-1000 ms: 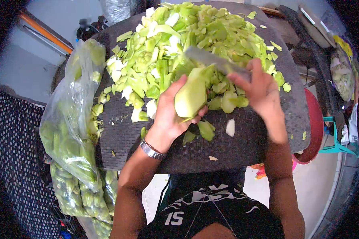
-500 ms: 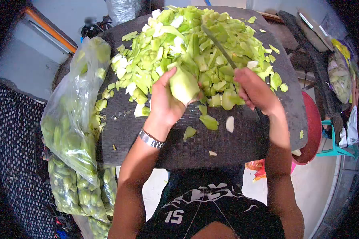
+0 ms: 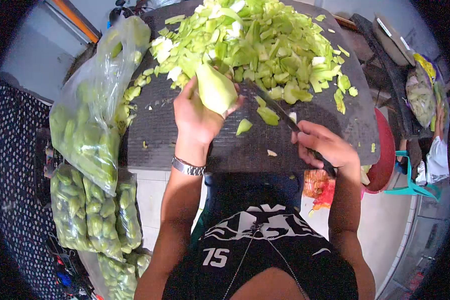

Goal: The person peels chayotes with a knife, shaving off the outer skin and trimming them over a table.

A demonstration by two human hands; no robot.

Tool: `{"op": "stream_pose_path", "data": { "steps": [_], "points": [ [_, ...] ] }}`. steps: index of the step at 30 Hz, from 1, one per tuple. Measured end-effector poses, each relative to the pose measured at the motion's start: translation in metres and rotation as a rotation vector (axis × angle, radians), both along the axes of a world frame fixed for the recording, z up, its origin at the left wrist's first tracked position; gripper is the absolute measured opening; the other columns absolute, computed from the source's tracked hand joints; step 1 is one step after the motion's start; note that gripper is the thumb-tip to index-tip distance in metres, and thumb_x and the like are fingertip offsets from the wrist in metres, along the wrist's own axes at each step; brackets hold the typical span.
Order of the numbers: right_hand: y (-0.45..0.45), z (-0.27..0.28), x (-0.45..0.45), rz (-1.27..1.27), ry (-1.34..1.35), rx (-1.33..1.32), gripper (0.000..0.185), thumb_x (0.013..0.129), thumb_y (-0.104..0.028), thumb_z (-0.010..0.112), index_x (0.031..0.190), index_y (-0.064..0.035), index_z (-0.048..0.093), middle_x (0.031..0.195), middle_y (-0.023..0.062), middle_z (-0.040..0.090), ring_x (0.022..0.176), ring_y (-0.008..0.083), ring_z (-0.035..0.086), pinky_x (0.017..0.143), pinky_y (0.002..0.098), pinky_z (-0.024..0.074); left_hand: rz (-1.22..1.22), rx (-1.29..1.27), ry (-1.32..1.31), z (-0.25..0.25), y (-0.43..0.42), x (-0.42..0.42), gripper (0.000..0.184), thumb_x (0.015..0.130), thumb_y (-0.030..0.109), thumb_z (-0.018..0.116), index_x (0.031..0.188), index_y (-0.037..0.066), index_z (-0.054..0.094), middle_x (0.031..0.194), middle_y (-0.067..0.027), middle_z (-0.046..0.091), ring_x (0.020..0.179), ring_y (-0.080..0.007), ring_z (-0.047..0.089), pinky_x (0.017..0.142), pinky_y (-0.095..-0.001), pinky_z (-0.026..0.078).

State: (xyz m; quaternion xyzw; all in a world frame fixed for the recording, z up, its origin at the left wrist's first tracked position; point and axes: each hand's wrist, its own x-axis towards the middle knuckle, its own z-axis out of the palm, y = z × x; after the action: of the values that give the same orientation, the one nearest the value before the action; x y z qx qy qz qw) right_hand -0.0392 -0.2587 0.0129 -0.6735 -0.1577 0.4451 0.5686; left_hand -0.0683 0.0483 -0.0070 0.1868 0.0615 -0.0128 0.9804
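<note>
One peeled, pale-green vegetable (image 3: 216, 92), faceted and tapering, is sitting in the left hand (image 3: 194, 120) over the left-middle part of the table, its narrower end pointing to the far side. Left fingers: the thumb is pressing along the left flank; the other fingers are curling behind, their tips showing at the right edge.

One knife (image 3: 281, 114), dark-handled, is slanting from near right to far left, its tip hanging just right of the vegetable and apart from it. Right hand (image 3: 332, 147): the fingers are closing around the handle, over the table's near right edge.

One broad heap of green and whitish peelings (image 3: 270, 47) is covering the far middle of the table (image 3: 170, 135), which is showing a dark woven surface. Several loose scraps (image 3: 243, 126) are lying nearer, right of the left hand.

One metal watch (image 3: 189, 166) is circling the left wrist.

One clear plastic bag (image 3: 87, 122), holding green vegetables, is leaning along the table's left edge; further filled bags (image 3: 70, 207) are standing nearer, below it.

One red basin (image 3: 385, 155) is showing beyond the right edge, one turquoise stool (image 3: 410, 175) standing just right of it
</note>
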Motion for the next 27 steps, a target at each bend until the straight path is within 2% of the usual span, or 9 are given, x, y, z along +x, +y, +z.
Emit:
{"op": "stream_pose_path", "data": {
  "steps": [1, 5, 9, 13, 17, 20, 22, 26, 27],
  "points": [
    [0.001, -0.005, -0.009, 0.031, -0.073, 0.114, 0.043, 0.109, -0.047, 0.044, 0.108, -0.006, 0.056, 0.058, 0.0018, 0.052, 0.037, 0.0085, 0.039, 0.034, 0.0252, 0.0286, -0.001, -0.007, 0.019, -0.005, -0.002, -0.006, 0.041, 0.106, 0.034, 0.043, 0.134, 0.005, 0.052, 0.125, -0.0195, 0.062, 0.111, -0.0395, 0.061, 0.103, -0.0555, 0.048],
    [0.022, -0.007, -0.038, -0.078, 0.306, 0.346, 0.08, 0.101, -0.075, 0.015, 0.111, -0.0074, 0.057, 0.056, 0.0024, 0.05, 0.032, 0.0091, 0.033, 0.03, 0.0249, 0.0277, 0.113, -0.021, -0.019, -0.002, -0.024, -0.028, 0.044, 0.106, 0.04, 0.047, 0.134, 0.006, 0.054, 0.12, -0.0182, 0.063, 0.11, -0.0383, 0.062, 0.098, -0.0532, 0.051],
    [0.042, -0.002, -0.055, -0.104, 0.402, 0.363, 0.079, 0.099, -0.078, 0.021, 0.115, -0.0084, 0.055, 0.056, 0.0017, 0.049, 0.033, 0.0076, 0.035, 0.031, 0.0243, 0.0287, 0.03, -0.109, -0.043, -0.029, -0.044, -0.035, 0.045, 0.105, 0.051, 0.048, 0.126, 0.014, 0.061, 0.104, -0.009, 0.066, 0.094, -0.0301, 0.066, 0.078, -0.0475, 0.054],
    [0.057, -0.008, -0.08, -0.162, 0.163, 0.349, 0.081, 0.094, -0.082, 0.029, 0.115, -0.0072, 0.052, 0.058, 0.002, 0.05, 0.035, 0.0088, 0.039, 0.032, 0.0249, 0.032, 0.017, -0.188, 0.041, -0.029, -0.057, -0.04, 0.043, 0.102, 0.052, 0.049, 0.127, 0.018, 0.061, 0.103, -0.007, 0.067, 0.089, -0.0289, 0.065, 0.078, -0.0448, 0.053],
    [0.064, -0.01, -0.094, -0.211, 0.156, 0.753, 0.082, 0.093, -0.083, 0.027, 0.113, -0.0073, 0.052, 0.06, 0.0024, 0.051, 0.035, 0.0091, 0.039, 0.032, 0.0264, 0.0325, 0.03, -0.272, 0.063, -0.018, -0.063, -0.045, 0.042, 0.102, 0.051, 0.051, 0.125, 0.017, 0.061, 0.101, -0.0073, 0.067, 0.087, -0.027, 0.064, 0.081, -0.0446, 0.053],
    [0.058, -0.006, -0.093, -0.293, 0.153, 0.429, 0.082, 0.097, -0.08, 0.025, 0.116, -0.0043, 0.05, 0.059, 0.0034, 0.049, 0.037, 0.008, 0.038, 0.034, 0.0255, 0.0321, 0.06, -0.199, 0.153, -0.01, -0.071, -0.046, 0.044, 0.102, 0.052, 0.052, 0.123, 0.014, 0.062, 0.102, -0.0086, 0.066, 0.091, -0.0274, 0.063, 0.084, -0.0449, 0.053],
    [0.058, -0.002, -0.094, -0.251, 0.005, 0.233, 0.067, 0.103, -0.069, 0.032, 0.114, -0.0052, 0.051, 0.061, 0.0021, 0.052, 0.042, 0.0105, 0.045, 0.039, 0.0273, 0.0371, 0.065, -0.111, 0.138, -0.019, -0.072, -0.042, 0.048, 0.102, 0.053, 0.051, 0.123, 0.012, 0.062, 0.105, -0.0109, 0.066, 0.101, -0.0306, 0.063, 0.087, -0.0478, 0.054],
    [0.067, -0.005, -0.105, -0.308, -0.356, -0.041, 0.049, 0.108, -0.051, 0.041, 0.114, -0.0029, 0.05, 0.064, 0.0042, 0.057, 0.053, 0.0163, 0.056, 0.051, 0.0334, 0.0445, 0.157, 0.072, 0.093, -0.018, -0.082, -0.041, 0.049, 0.103, 0.056, 0.049, 0.122, 0.012, 0.058, 0.099, -0.009, 0.065, 0.086, -0.0286, 0.067, 0.082, -0.0489, 0.056],
    [0.071, -0.006, -0.105, -0.318, -0.444, -0.083, 0.046, 0.108, -0.046, 0.045, 0.118, -0.0012, 0.048, 0.065, 0.0117, 0.06, 0.059, 0.0244, 0.062, 0.057, 0.0403, 0.0471, 0.164, 0.126, 0.116, -0.018, -0.083, -0.041, 0.05, 0.104, 0.057, 0.047, 0.12, 0.011, 0.056, 0.095, -0.0079, 0.065, 0.08, -0.0273, 0.067, 0.077, -0.0477, 0.058]
  ]
}}
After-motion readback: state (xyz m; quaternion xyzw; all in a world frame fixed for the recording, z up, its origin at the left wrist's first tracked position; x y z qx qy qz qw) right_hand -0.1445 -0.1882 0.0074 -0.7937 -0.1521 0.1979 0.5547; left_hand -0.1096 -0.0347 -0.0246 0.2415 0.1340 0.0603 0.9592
